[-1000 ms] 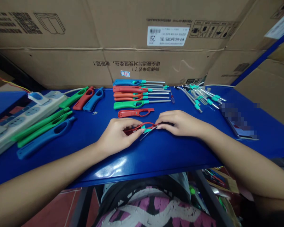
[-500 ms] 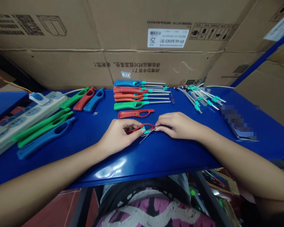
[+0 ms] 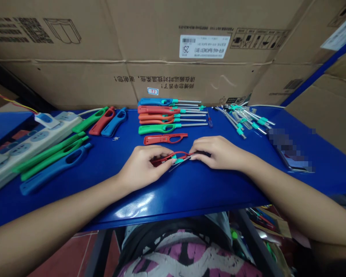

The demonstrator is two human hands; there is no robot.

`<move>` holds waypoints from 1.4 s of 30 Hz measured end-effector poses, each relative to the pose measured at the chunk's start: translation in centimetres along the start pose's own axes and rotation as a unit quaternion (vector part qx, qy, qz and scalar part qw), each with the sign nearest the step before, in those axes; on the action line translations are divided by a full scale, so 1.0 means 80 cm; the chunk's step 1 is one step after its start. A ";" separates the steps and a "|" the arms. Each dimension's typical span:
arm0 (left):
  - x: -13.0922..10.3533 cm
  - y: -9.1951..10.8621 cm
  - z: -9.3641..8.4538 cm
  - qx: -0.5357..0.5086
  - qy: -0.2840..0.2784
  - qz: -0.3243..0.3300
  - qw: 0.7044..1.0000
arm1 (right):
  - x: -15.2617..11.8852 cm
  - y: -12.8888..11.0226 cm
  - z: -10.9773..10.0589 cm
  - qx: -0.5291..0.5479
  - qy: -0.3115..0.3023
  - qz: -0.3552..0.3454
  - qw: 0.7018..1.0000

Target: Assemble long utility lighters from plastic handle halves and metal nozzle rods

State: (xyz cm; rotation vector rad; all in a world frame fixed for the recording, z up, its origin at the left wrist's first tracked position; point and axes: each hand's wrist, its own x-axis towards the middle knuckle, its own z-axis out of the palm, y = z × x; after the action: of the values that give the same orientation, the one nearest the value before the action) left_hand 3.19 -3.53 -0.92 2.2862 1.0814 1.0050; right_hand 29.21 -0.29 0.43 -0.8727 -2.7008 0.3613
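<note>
My left hand point(image 3: 142, 167) is closed around the rear of a red lighter casing half point(image 3: 185, 153), its thumb beside a green trigger piece point(image 3: 174, 156). The fingertips of my right hand point(image 3: 219, 152) pinch the front end of that casing, where thin metal parts show; which part they grip exactly is hidden. A thin grey rod or wire point(image 3: 177, 165) slants down from the green piece. Just beyond the hands, a second red casing half point(image 3: 164, 139) lies on the blue table, hollow side up.
Several assembled lighters point(image 3: 158, 129) are stacked behind. To the left are several coloured casings point(image 3: 56, 165), a power strip point(image 3: 31, 144) and small metal bits point(image 3: 116, 138). Metal tubes with green collars point(image 3: 242, 119), a small screwdriver point(image 3: 210, 122) and a phone point(image 3: 290, 152) lie to the right.
The red casing between my hands has tilted slightly, its loop looking flatter now. Both hands stay in nearly the same place.
</note>
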 end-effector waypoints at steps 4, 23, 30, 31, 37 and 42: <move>-0.002 0.000 -0.003 0.059 0.013 0.101 0.993 | 0.000 -0.001 0.000 0.004 0.000 0.005 1.000; 0.005 -0.003 0.002 -0.171 -0.015 -0.172 0.970 | 0.003 -0.001 0.002 -0.062 0.049 -0.030 0.996; 0.000 0.003 0.000 -0.020 -0.021 -0.023 0.999 | 0.002 -0.007 0.003 -0.012 0.005 0.011 1.000; 0.000 0.003 -0.001 -0.006 -0.027 -0.009 1.000 | 0.002 -0.008 0.003 -0.010 -0.002 0.021 1.000; 0.007 -0.009 -0.002 0.011 -0.075 -0.038 0.996 | 0.002 0.002 0.000 0.088 -0.012 0.020 0.996; 0.007 -0.020 0.002 0.067 -0.091 -0.011 0.994 | 0.002 0.010 0.002 0.156 0.000 0.032 0.987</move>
State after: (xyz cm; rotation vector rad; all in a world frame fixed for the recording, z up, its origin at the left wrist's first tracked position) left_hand 2.78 -2.08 -1.78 2.4118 1.1240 0.7196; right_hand 29.44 0.43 0.02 -0.8642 -2.5245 0.7723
